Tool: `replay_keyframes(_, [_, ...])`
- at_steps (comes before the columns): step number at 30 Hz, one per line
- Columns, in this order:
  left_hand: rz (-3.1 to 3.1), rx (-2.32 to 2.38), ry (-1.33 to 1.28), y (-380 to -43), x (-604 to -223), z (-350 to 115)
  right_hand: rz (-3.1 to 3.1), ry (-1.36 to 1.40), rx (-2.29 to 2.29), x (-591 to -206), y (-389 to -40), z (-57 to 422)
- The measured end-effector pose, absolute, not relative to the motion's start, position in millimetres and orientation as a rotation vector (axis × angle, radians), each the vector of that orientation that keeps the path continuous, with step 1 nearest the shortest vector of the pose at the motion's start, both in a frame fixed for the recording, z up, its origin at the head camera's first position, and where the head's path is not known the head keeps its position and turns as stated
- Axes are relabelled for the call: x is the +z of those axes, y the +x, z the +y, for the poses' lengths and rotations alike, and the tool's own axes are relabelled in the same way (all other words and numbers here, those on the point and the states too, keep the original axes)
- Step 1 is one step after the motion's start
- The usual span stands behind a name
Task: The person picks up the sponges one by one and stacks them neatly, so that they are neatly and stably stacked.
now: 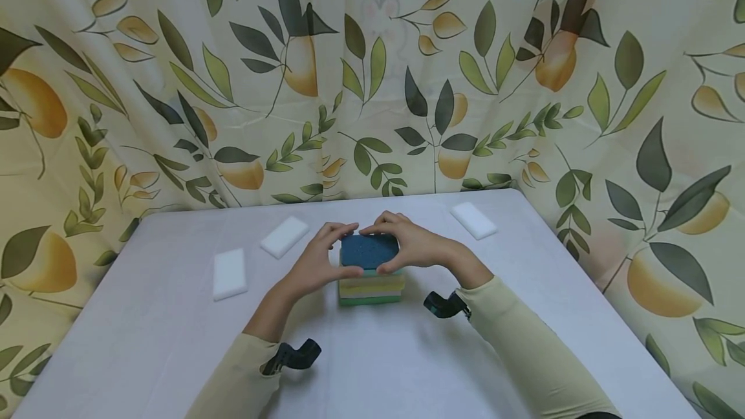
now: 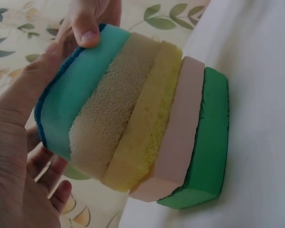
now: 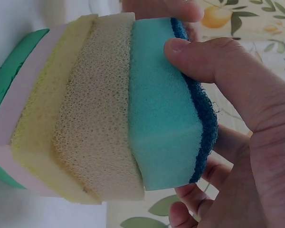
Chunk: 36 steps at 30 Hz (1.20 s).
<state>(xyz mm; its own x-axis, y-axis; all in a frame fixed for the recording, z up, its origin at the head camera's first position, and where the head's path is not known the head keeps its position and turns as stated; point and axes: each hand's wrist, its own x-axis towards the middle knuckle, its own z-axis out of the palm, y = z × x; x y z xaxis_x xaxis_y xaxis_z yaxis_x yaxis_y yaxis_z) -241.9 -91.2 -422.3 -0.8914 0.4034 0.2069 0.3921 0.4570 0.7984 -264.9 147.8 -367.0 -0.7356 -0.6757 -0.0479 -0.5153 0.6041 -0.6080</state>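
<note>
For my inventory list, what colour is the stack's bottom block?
The bottom block is green; the left wrist view shows it best.

The left forearm (image 1: pixel 235 377) and right forearm (image 1: pixel 518 335) reach forward and converge; the left hand (image 1: pixel 314 261) and right hand (image 1: pixel 416 246) face each other, palms inward, each bent in a grip; the left thumb (image 1: pixel 348 272) and right thumb (image 1: pixel 388 267) lie nearest the body, tips slightly apart; the fingers (image 1: pixel 387 220) curve round opposite.

Sponge stack (image 1: pixel 371 286): no text you can read
White blocks (image 1: pixel 229 274) either side of stack: nothing legible
Curtain (image 1: pixel 372 128) behind stack: same
</note>
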Motion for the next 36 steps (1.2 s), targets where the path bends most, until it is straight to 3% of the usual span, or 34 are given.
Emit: replay_keyframes(36, [2.680,1.497,0.706,-239.3,-426.5,-82.7,2.565,-0.909,-0.903,-360.4,-258.9,162.0])
